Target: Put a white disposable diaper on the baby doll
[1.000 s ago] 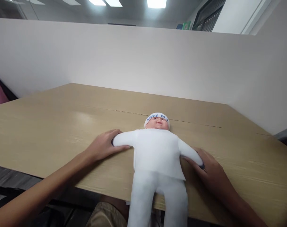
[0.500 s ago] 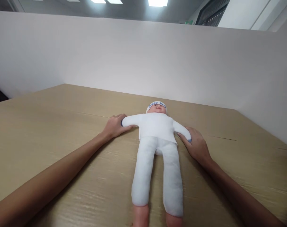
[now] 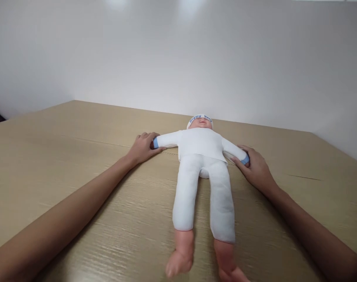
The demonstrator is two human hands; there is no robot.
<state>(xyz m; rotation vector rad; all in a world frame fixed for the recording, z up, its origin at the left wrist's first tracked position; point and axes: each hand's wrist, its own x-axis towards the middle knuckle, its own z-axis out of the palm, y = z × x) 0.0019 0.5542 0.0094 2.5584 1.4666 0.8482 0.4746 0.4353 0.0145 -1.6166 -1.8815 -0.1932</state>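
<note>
A baby doll (image 3: 202, 156) in a white one-piece suit and a white cap with blue lettering lies on its back on the wooden table (image 3: 63, 156), head toward the wall, bare feet toward me. My left hand (image 3: 143, 147) is closed around the end of the doll's outstretched arm on the left, by its blue cuff. My right hand (image 3: 254, 168) grips the doll's other arm end on the right, fingers wrapped over the blue cuff. Both doll arms are spread out sideways.
A plain white partition wall (image 3: 178, 58) stands along the table's far edge and down its right side. A thin seam (image 3: 301, 177) crosses the tabletop. A dark object shows at the far left edge.
The doll has been pushed farther onto the table, away from me; its legs and bare feet now lie on the top. Both hands went with it, still holding the arm ends.
</note>
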